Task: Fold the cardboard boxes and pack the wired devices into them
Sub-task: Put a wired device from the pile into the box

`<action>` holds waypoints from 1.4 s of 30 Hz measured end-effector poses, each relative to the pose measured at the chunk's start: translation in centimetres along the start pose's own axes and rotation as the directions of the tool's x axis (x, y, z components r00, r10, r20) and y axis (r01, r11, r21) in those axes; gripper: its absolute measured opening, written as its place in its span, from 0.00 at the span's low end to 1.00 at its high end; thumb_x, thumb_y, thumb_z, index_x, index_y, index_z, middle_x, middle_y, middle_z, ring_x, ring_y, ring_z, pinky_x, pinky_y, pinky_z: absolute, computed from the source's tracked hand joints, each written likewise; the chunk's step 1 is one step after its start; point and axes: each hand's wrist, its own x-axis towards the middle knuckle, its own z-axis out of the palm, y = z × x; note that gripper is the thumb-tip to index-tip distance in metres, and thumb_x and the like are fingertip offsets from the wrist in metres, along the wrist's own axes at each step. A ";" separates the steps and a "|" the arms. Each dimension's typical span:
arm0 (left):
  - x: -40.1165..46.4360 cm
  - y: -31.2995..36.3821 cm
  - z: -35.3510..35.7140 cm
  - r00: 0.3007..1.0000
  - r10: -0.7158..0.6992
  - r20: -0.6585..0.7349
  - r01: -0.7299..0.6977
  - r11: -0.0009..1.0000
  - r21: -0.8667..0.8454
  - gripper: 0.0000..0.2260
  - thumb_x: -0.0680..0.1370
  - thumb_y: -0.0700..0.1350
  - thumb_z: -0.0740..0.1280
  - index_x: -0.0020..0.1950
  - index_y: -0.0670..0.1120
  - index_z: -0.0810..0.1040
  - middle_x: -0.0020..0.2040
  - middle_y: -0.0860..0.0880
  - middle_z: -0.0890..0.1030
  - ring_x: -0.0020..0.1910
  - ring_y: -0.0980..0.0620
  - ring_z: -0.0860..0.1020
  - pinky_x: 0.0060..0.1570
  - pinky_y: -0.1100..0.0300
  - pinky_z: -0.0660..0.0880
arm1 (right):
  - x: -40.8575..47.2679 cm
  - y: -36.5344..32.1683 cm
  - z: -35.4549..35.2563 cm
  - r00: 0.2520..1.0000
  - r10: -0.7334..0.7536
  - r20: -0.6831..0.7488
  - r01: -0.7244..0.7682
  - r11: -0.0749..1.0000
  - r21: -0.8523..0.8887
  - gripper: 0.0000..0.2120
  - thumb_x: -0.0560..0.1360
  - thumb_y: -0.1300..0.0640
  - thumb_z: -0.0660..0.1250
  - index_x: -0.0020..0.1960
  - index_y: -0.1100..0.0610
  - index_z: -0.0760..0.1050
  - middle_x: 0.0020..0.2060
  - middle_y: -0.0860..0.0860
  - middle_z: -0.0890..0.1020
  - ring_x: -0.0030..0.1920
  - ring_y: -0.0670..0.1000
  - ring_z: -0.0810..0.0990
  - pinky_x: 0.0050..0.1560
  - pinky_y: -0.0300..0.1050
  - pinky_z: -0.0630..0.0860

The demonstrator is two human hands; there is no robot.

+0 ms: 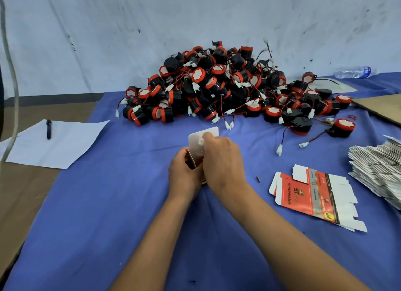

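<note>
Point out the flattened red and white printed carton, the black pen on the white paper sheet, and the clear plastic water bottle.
Flattened red and white printed carton (pixel 303 195): head view, on its red printed panel.
Black pen (pixel 49 129): head view, mid-barrel, on the white paper sheet (pixel 71 145).
Clear plastic water bottle (pixel 352 72): head view, on its body, lying sideways.

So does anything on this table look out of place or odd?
A plastic water bottle lies on its side at the far right, by the wall. A tiny dark screw-like bit sits loose on the blue cloth, near the flat box.
</note>
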 end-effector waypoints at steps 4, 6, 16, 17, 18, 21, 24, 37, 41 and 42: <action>0.3 -0.4 0.0 1.000 0.028 0.004 -0.028 0.999 0.017 0.08 0.74 0.37 0.75 0.42 0.47 0.77 0.38 0.49 0.84 0.35 0.54 0.78 0.34 0.56 0.76 | -0.3 -0.4 0.7 0.999 0.004 -0.039 -0.005 1.000 -0.030 0.12 0.73 0.69 0.61 0.45 0.54 0.64 0.35 0.51 0.73 0.36 0.57 0.65 0.33 0.48 0.53; 0.4 -0.4 0.0 1.000 0.028 0.002 -0.028 0.999 0.018 0.08 0.74 0.38 0.76 0.43 0.46 0.78 0.39 0.48 0.84 0.36 0.52 0.79 0.33 0.57 0.77 | -0.4 -0.1 1.0 0.998 0.015 -0.069 -0.011 0.999 0.053 0.13 0.70 0.71 0.60 0.41 0.55 0.61 0.29 0.48 0.65 0.33 0.57 0.63 0.31 0.48 0.49; 0.2 -0.6 0.0 0.999 0.025 0.020 -0.025 1.000 0.000 0.08 0.74 0.43 0.78 0.46 0.48 0.79 0.41 0.48 0.86 0.38 0.47 0.82 0.41 0.43 0.82 | 0.3 1.3 0.9 0.994 0.104 0.017 -0.105 0.991 0.078 0.05 0.75 0.64 0.62 0.45 0.55 0.74 0.38 0.51 0.79 0.41 0.57 0.74 0.36 0.48 0.65; 0.3 -0.7 0.0 0.999 0.036 0.013 -0.036 0.999 0.004 0.07 0.74 0.42 0.77 0.45 0.48 0.79 0.40 0.48 0.85 0.36 0.50 0.80 0.38 0.48 0.80 | 0.4 1.2 0.9 0.994 0.103 0.037 -0.106 0.991 0.083 0.04 0.77 0.60 0.63 0.47 0.54 0.77 0.41 0.52 0.80 0.43 0.57 0.75 0.37 0.47 0.65; 0.3 -0.7 0.0 0.999 0.049 0.008 -0.049 0.999 0.010 0.07 0.75 0.41 0.75 0.43 0.48 0.78 0.38 0.49 0.84 0.34 0.52 0.77 0.33 0.54 0.77 | 0.4 1.0 0.9 0.994 0.089 0.057 -0.094 0.992 0.086 0.05 0.79 0.57 0.63 0.47 0.55 0.77 0.41 0.52 0.81 0.42 0.56 0.75 0.37 0.47 0.65; 0.2 -0.5 0.1 0.999 0.055 0.001 -0.055 0.998 0.016 0.10 0.77 0.39 0.72 0.39 0.48 0.75 0.33 0.54 0.79 0.28 0.60 0.72 0.25 0.66 0.69 | 0.2 0.6 0.8 0.995 0.025 0.098 -0.030 0.998 0.058 0.09 0.79 0.55 0.66 0.41 0.54 0.70 0.36 0.50 0.74 0.45 0.57 0.76 0.34 0.47 0.62; -0.1 -0.4 0.0 0.998 0.065 0.022 -0.065 0.998 0.005 0.05 0.76 0.35 0.70 0.43 0.44 0.78 0.33 0.50 0.80 0.28 0.60 0.71 0.27 0.64 0.70 | 0.1 0.8 0.9 0.983 -0.062 0.171 0.062 0.998 0.007 0.17 0.80 0.54 0.66 0.36 0.52 0.63 0.44 0.51 0.73 0.57 0.58 0.69 0.46 0.45 0.64; 0.0 -0.1 -1.2 0.981 0.108 0.162 -0.131 0.981 0.140 0.11 0.72 0.36 0.74 0.43 0.50 0.76 0.43 0.48 0.82 0.41 0.52 0.77 0.38 0.58 0.75 | 3.4 -0.2 -3.4 0.754 -0.161 0.637 0.167 0.985 0.053 0.09 0.79 0.65 0.63 0.55 0.63 0.81 0.49 0.59 0.84 0.45 0.56 0.77 0.41 0.47 0.74; 0.4 -0.1 -3.1 0.912 0.085 0.401 -0.104 0.994 0.024 0.16 0.68 0.44 0.79 0.52 0.51 0.79 0.49 0.48 0.84 0.43 0.54 0.81 0.43 0.58 0.80 | 3.4 0.4 -3.4 0.829 -0.204 0.520 0.144 0.978 0.153 0.06 0.74 0.66 0.65 0.44 0.58 0.79 0.48 0.60 0.84 0.52 0.58 0.79 0.49 0.56 0.81; 0.3 -0.1 -3.3 0.901 0.097 0.422 -0.117 0.993 0.020 0.17 0.68 0.44 0.81 0.53 0.51 0.80 0.49 0.50 0.85 0.45 0.54 0.82 0.45 0.57 0.81 | 3.3 0.6 -3.3 0.862 -0.203 0.465 0.122 0.973 0.198 0.08 0.73 0.67 0.66 0.38 0.57 0.76 0.46 0.58 0.84 0.49 0.58 0.79 0.48 0.56 0.80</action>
